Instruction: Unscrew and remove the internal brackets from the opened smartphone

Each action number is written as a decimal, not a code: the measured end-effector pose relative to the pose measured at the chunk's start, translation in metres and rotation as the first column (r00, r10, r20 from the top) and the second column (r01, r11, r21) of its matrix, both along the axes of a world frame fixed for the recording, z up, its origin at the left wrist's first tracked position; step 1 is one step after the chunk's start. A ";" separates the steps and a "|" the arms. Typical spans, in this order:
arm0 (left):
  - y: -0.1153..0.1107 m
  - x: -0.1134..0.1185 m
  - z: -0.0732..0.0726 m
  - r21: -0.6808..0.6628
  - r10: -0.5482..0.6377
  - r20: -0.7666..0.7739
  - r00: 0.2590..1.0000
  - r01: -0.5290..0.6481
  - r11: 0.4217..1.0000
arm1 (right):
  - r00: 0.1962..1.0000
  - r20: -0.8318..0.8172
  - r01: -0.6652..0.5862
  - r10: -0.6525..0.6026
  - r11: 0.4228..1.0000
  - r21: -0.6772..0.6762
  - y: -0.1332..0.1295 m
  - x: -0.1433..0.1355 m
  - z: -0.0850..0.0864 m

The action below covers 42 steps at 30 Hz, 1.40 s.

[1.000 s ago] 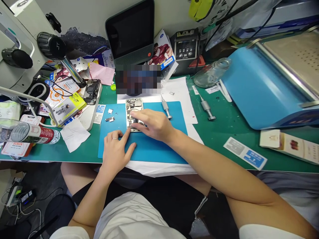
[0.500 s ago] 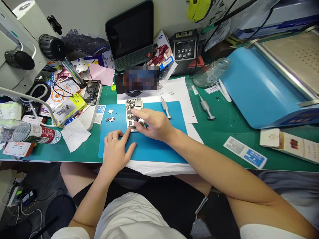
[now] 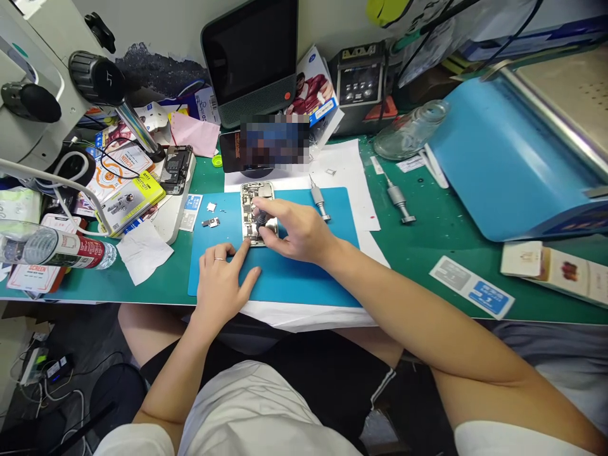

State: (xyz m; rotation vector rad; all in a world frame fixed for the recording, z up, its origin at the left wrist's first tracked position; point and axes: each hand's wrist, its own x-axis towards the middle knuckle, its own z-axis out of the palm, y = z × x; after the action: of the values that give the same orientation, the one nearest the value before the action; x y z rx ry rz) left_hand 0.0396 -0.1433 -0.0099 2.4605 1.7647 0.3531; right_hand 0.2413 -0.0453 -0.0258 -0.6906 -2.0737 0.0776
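Observation:
An opened phone (image 3: 251,190) with its inner parts bare lies on a blue mat (image 3: 294,288). My left hand (image 3: 221,275) rests flat on the mat with thumb and fingers apart, its index fingertip at the phone's lower left corner. Over the phone's right side, my right hand (image 3: 304,231) curls thumb and index finger around a small dark, rounded piece (image 3: 261,219). The hand hides part of it, and its kind cannot be made out. Small metal parts (image 3: 211,222) lie left of the phone. A grey screwdriver (image 3: 320,199) lies at the right on the mat.
Another screwdriver (image 3: 399,204) and a glass jar (image 3: 411,133) are farther right, beside a blue machine (image 3: 503,171). A propped phone (image 3: 232,152) and smart display (image 3: 251,63) stand behind. At left are a microscope stand (image 3: 137,130), boxes (image 3: 135,201) and a plastic bottle (image 3: 66,249).
The view has shifted slightly. My right index fingertip and thumb are a little farther apart over the phone, showing more of the dark piece. My left hand stays at the phone's corner.

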 end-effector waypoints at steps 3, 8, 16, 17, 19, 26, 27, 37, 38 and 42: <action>0.000 0.000 0.000 0.000 0.000 0.001 1.000 0.000 1.000 | 1.000 -0.020 -0.019 0.019 1.000 0.006 0.001 0.000 -0.002; 0.000 0.000 -0.001 0.003 -0.003 0.004 1.000 0.003 1.000 | 1.000 -0.015 -0.012 0.012 1.000 0.001 0.000 -0.001 0.001; 0.000 0.000 0.000 -0.007 0.002 -0.002 1.000 -0.002 1.000 | 1.000 -0.014 -0.017 0.017 1.000 0.017 0.000 -0.002 0.001; 0.000 0.000 0.000 -0.008 0.002 -0.001 1.000 -0.002 1.000 | 1.000 -0.009 -0.008 0.009 1.000 0.013 0.000 -0.002 0.001; 0.000 0.000 0.001 -0.011 0.001 0.000 1.000 -0.001 1.000 | 1.000 0.001 -0.006 0.006 1.000 0.006 -0.001 -0.003 0.002; 0.000 0.000 0.001 -0.011 0.001 0.008 1.000 -0.001 1.000 | 1.000 0.000 -0.014 0.014 1.000 0.017 0.000 -0.003 0.003; 0.000 0.000 0.001 -0.009 0.001 0.009 1.000 -0.001 1.000 | 1.000 -0.003 -0.017 0.017 1.000 -0.001 0.000 -0.003 0.002; -0.003 -0.002 0.000 0.024 -0.006 0.054 0.999 0.005 1.000 | 0.978 -0.203 -0.107 0.043 0.943 -0.315 -0.003 -0.003 -0.001; -0.003 -0.002 0.000 0.028 -0.011 0.065 0.998 0.009 1.000 | 0.974 -0.221 -0.112 0.040 0.941 -0.320 -0.003 -0.003 -0.001; -0.005 -0.003 0.000 0.039 -0.032 0.103 0.994 0.028 0.999 | 0.970 -0.242 -0.115 0.036 0.940 -0.321 -0.003 -0.003 -0.001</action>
State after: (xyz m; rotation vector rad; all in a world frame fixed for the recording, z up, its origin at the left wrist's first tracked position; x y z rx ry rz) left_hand 0.0364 -0.1478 -0.0101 2.4431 1.6940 0.5056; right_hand 0.2386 -0.0481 -0.0272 -0.7634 -1.8759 0.5413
